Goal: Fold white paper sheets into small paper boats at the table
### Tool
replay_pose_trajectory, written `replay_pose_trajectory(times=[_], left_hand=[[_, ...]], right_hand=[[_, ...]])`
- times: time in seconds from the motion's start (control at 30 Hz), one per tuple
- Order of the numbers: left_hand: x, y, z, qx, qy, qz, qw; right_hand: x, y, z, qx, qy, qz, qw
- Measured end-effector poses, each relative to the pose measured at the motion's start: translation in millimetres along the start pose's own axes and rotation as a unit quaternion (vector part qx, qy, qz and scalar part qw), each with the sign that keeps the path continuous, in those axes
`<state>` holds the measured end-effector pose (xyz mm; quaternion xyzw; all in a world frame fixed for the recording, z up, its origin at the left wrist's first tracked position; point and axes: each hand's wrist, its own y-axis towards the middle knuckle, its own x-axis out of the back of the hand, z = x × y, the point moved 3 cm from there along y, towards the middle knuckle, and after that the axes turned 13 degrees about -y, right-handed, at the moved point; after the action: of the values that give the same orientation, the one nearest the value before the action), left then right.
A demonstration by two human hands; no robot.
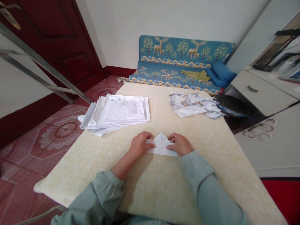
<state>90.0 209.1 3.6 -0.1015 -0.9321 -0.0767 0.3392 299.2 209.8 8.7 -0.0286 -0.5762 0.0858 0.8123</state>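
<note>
Toward the near edge of the desk [98, 156], left hand [140, 143] and right hand [182, 144] pinch opposite sides of the folded paper [161, 150], each grip closed, and even thumb pressure should keep creases straight.

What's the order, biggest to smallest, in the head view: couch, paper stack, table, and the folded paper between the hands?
1. Table
2. Couch
3. Paper stack
4. Folded paper, partly covered
</note>
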Motion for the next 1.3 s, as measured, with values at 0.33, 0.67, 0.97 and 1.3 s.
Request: replay_pose_trajectory(times=[0.33, 0.67, 0.97, 1.3], left_hand=[[14.9, 15, -15, -0.201, -0.06, -0.095, 0.973], [1.4, 4, -22, -0.197, 0.103, 0.061, 0.973], [-7.7, 53, -21, -0.12, 0.103, 0.054, 0.986], [-11.6, 77, -9, -0.087, 0.039, 0.162, 0.982]], right_hand=[[30, -11, 12, 0.126, 0.002, -0.299, 0.946], [-1, -15, -7, 0.093, -0.052, -0.169, 0.98], [11, 35, 6, 0.116, -0.094, -0.086, 0.985], [7, 58, 8, 0.145, -0.052, -0.019, 0.988]])
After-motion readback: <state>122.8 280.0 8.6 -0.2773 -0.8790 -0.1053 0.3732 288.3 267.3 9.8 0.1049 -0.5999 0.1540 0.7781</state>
